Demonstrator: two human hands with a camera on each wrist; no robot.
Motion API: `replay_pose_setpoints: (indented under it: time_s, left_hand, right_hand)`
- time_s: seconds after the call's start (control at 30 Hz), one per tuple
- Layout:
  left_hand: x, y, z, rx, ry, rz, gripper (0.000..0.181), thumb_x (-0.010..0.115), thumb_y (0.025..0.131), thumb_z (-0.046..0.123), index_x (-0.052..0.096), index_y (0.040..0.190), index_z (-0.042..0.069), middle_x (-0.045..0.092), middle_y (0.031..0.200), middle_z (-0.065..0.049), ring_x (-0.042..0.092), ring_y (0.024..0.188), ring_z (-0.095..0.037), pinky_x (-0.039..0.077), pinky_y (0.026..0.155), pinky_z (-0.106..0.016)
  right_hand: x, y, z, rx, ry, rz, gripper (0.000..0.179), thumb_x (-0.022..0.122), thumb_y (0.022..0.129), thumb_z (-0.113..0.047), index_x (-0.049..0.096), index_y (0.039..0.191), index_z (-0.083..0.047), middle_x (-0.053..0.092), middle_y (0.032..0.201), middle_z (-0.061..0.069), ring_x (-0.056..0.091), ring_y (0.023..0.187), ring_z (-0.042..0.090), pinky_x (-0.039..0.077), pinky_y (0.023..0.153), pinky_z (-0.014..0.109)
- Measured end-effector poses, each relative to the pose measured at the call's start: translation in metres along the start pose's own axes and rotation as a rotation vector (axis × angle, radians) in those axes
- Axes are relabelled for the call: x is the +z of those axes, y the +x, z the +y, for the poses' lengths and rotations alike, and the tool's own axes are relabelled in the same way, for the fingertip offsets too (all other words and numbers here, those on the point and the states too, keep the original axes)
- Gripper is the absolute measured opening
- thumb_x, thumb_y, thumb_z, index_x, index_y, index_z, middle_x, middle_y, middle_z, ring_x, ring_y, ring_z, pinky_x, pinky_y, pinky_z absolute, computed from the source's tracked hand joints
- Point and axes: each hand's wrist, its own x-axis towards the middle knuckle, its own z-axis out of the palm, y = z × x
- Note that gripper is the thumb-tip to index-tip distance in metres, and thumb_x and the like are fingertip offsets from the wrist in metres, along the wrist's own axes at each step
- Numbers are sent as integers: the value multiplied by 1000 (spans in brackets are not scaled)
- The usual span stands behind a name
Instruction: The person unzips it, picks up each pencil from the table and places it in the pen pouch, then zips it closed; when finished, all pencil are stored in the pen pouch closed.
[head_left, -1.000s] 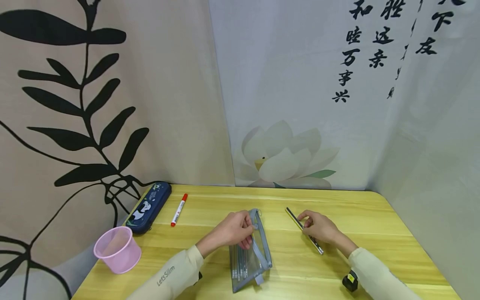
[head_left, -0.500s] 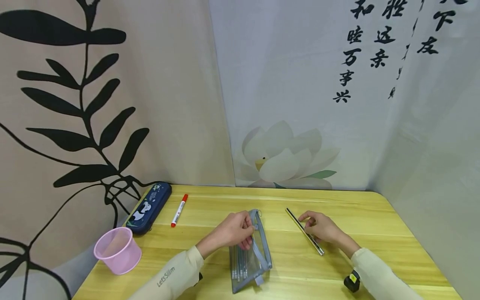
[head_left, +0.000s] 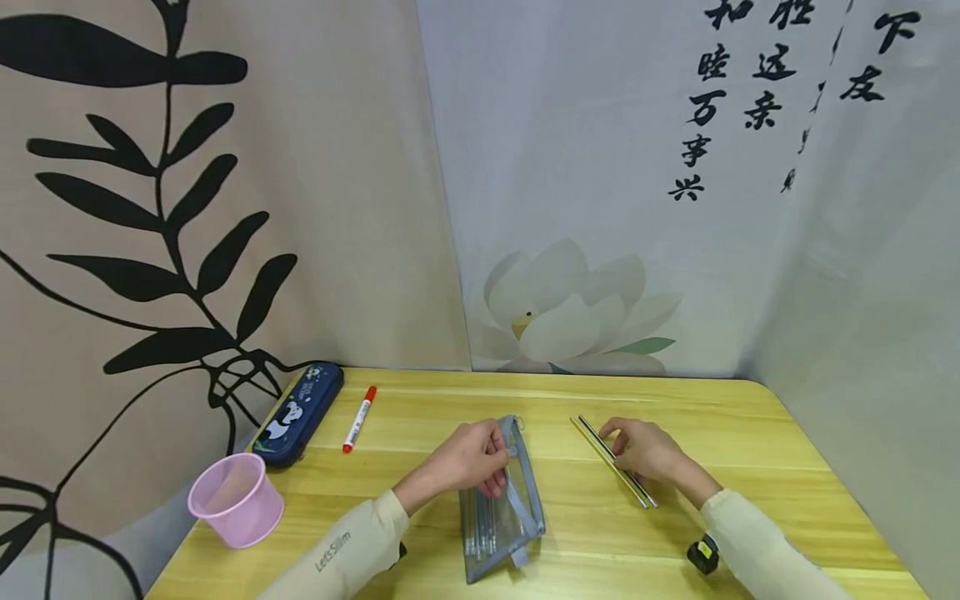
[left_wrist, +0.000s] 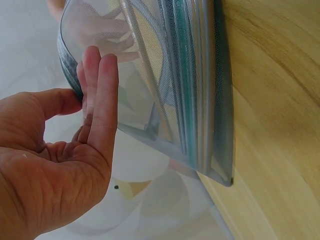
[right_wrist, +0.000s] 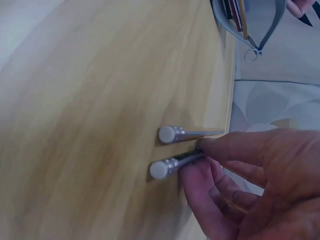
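Observation:
My left hand [head_left: 474, 460] pinches the zipped edge of a grey mesh pencil pouch [head_left: 480, 533], holding its mouth apart. In the left wrist view, thumb and fingertips meet at the pouch edge [left_wrist: 70, 67], and several long, thin things show through the mesh. To the right, my right hand [head_left: 647, 452] pinches a dark pencil [right_wrist: 186, 159] between thumb and fingers, close over the table. A second pencil [right_wrist: 172, 134] lies beside it, nearly parallel, a small gap between them. Both have white erasers in silvery ferrules.
On the wooden table [head_left: 750, 467], a red-capped white marker [head_left: 359, 420] lies left of the pouch. Farther left are a dark blue pencil case [head_left: 298, 415] and a pink cup [head_left: 237, 502] near the edge. Printed curtains stand behind the table.
The dark pencil in my right hand has shifted slightly right, so the second pencil now shows beside it. My left hand and the pouch stay in place.

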Motion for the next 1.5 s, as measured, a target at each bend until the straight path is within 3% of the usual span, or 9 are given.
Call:
replay_pose_setpoints:
  time_s: [0.2,0.43,0.67,0.83,0.97,1.1,1.23,1.5]
  left_hand:
    - [1,0,-1,-4,-6,0,10,61,104,11,58,98,4,74,70,-10,75,58,-24,69,63,-51]
    - [2,0,-1,-4,6,0,10,61,104,12,57,98,5,74,70,-8,75,58,-23,69,61,-47]
    - [4,0,-1,-13,24,-2,8,59,104,10,57,98,5,73,70,-8,74,58,-23,68,59,-44]
    - [7,0,-2,-14,19,0,7,58,104,8,57,98,5,72,71,-8,74,59,-24,69,62,-47]
    - [8,-1,-2,-8,15,5,5,58,103,7,57,99,5,72,72,-9,74,60,-25,69,61,-47]
    - [6,-1,-1,-12,16,15,4,58,103,7,57,99,5,72,73,-9,74,60,-25,69,61,-45]
    - [5,-1,-1,-8,19,25,6,60,104,8,57,98,5,72,72,-8,74,59,-24,69,61,-46]
    - [3,-4,2,-2,20,35,7,61,102,8,58,97,4,73,71,-11,74,56,-24,68,59,-47]
  right_hand:
    - [-1,-2,-1,-6,-46,14,40,79,85,4,70,121,-10,69,92,7,62,54,18,56,43,29]
    - [-2,-4,2,-58,-161,47,44,81,79,-2,70,120,-11,69,86,0,58,69,15,48,60,29]
    - [-4,-11,9,-18,-95,91,46,80,81,-5,69,125,-12,69,91,1,58,73,16,46,62,30]
    - [-1,-21,-5,-10,106,69,49,73,84,-1,65,131,-12,66,99,7,51,62,14,43,50,24]
    - [6,-27,-25,-23,383,-86,50,66,91,0,57,140,-7,59,108,14,46,63,16,39,45,23]
    - [18,-29,-41,-41,587,-238,53,63,95,-2,50,146,-1,57,109,12,52,76,17,47,51,25]
    - [33,-28,-53,-10,711,-311,55,64,94,-4,50,146,-2,60,108,8,56,79,15,55,53,25]
    - [60,-17,-73,42,841,-355,56,63,90,-2,51,145,1,65,102,4,62,79,12,54,56,25]
